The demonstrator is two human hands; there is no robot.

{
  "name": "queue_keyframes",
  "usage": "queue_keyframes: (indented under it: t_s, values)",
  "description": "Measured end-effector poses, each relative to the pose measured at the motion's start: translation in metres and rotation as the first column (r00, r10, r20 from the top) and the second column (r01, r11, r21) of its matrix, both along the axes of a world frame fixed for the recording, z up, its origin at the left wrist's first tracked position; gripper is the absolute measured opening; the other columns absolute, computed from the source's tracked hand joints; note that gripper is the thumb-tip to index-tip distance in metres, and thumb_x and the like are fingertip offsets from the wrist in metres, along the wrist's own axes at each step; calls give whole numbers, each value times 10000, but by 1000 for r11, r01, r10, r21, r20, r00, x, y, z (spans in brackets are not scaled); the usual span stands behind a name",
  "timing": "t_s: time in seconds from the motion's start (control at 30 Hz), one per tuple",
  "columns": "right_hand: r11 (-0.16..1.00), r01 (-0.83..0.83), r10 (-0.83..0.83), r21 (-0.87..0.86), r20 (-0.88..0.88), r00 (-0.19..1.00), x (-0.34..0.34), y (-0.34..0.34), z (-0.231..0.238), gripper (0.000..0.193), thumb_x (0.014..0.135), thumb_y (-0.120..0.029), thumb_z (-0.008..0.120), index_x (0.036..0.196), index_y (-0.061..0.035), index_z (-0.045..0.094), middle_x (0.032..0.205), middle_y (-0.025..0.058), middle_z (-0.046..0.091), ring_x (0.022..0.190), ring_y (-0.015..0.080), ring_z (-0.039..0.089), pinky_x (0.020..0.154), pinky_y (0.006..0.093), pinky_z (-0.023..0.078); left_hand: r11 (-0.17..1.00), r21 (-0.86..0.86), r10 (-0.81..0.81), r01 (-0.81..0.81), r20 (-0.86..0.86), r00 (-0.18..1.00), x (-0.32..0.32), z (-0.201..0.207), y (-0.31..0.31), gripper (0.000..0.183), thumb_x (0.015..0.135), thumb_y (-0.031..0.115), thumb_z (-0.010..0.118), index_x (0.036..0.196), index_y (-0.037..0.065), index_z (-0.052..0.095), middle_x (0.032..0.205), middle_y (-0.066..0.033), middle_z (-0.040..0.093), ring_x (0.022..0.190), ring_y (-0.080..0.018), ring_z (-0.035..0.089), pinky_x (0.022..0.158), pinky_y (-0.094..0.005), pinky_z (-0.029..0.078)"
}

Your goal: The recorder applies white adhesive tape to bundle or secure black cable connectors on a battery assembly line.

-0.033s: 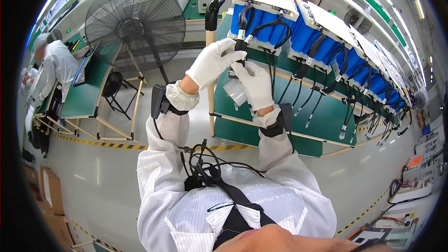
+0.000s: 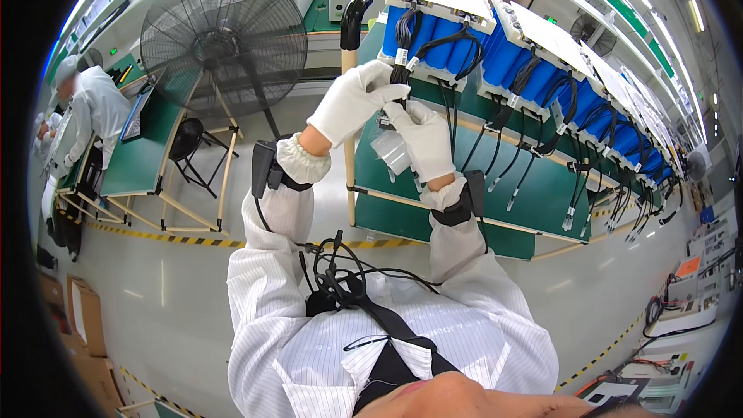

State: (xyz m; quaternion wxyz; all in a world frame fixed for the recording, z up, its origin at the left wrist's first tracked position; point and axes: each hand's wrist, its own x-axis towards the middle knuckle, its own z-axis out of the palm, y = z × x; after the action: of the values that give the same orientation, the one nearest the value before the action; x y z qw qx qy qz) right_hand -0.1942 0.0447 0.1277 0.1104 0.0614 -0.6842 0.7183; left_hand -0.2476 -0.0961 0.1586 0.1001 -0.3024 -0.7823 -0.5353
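A bundle of black cables [image 2: 400, 74] hangs from the nearest blue battery pack [image 2: 443, 40], which has a white top plate. White-gloved, my left hand [image 2: 352, 104] is closed round this bundle just under the pack. My right hand [image 2: 426, 141], gloved the same way, is closed right below it, its fingertips pinched at the lower part of the bundle. What lies between those fingertips is mostly hidden. A small clear plastic bag [image 2: 392, 152] hangs beside the right palm; I cannot tell whether it is held or tied to the cables.
More blue battery packs [image 2: 534, 81] with dangling cables line the green bench [image 2: 464, 178] to the right. A pale pole [image 2: 350, 139] stands next to my left hand. Farther left are a large fan [image 2: 224, 42], a black stool [image 2: 188, 139] and a co-worker [image 2: 104, 104] at another bench.
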Motion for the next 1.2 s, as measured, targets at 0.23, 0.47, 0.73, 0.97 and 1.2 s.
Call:
queue_keyframes:
  t_s: [0.23, 0.47, 0.73, 0.97, 1.2]
  values:
    - [996, -17, 21, -82, 57, 998, -4, 5, -2, 174, 853, -189, 679, 836, -17, 667, 691, -35, 591, 595, 23, 484, 519, 205, 384, 969, 40, 223, -243, -566, 794, 33, -7, -22, 297, 798, 6, 592, 1090, 60, 609, 887, -81, 605, 824, -239, 572, 758, -329, 463]
    - [991, 49, -48, 126, -15, 999, -19, -6, -7, 198, 867, -209, 661, 793, -26, 647, 660, -45, 561, 586, 29, 444, 522, 210, 378, 836, -235, 90, -495, -832, 548, 59, -59, -17, 407, 650, 129, 638, 1052, 146, 579, 1016, -5, 513, 926, -200, 514, 767, -349, 443]
    - [933, -356, 358, -44, 186, 915, -16, 15, 18, 220, 905, -233, 612, 904, -21, 669, 794, -15, 637, 696, 47, 545, 630, 198, 438, 801, -73, 170, -594, -924, 342, 52, -76, -12, 433, 609, 197, 625, 1041, 180, 591, 962, 36, 483, 869, -144, 499, 712, -308, 434]
    - [910, -406, 415, -87, 164, 895, -31, 17, 10, 195, 872, -155, 652, 998, -5, 643, 872, 3, 648, 741, 65, 561, 681, 222, 456, 885, -21, 216, -466, -867, 450, 54, -75, -3, 465, 572, 125, 662, 1031, 136, 588, 950, -5, 500, 877, -199, 524, 716, -343, 451]
    - [895, -405, 424, -184, 78, 902, -41, 14, -3, 206, 864, -134, 658, 1022, -11, 610, 872, -6, 632, 730, 62, 544, 670, 227, 456, 936, 105, 296, -337, -753, 587, 52, -76, -4, 444, 603, 111, 705, 1030, 106, 584, 922, -65, 556, 820, -260, 567, 704, -369, 466]
